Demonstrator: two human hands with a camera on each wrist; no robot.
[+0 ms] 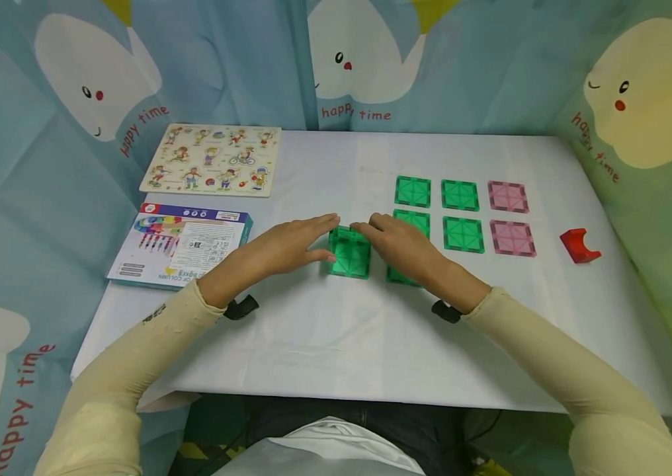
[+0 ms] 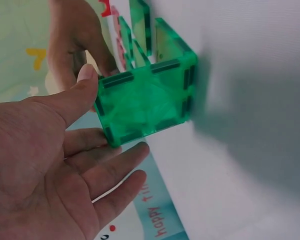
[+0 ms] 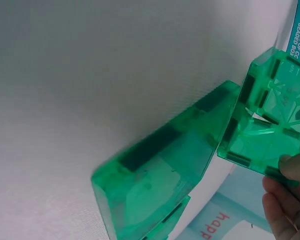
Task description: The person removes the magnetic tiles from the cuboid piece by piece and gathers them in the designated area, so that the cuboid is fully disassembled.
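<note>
Several green see-through square magnetic tiles, joined at their edges, form a small structure [image 1: 350, 261] between the hands. In the left wrist view one tile [image 2: 145, 107] stands upright as its side wall. My left hand [image 1: 294, 244] holds that tile's upper edge between thumb and forefinger, the other fingers spread loosely. From the other side my right hand [image 1: 404, 248] reaches over; its thumb and fingers pinch a corner of the joined tiles [image 3: 260, 137]. Beneath the right hand and wrist lies a loose green tile [image 3: 155, 175], partly hidden in the head view.
Right of the hands lie green tiles [image 1: 460, 196] and two pink tiles [image 1: 508, 197] in rows. A red notched piece [image 1: 577, 246] sits farther right. At the left are a wooden picture board [image 1: 211, 160] and a flat box [image 1: 151, 244]. Printed curtains surround the white table [image 1: 300, 350].
</note>
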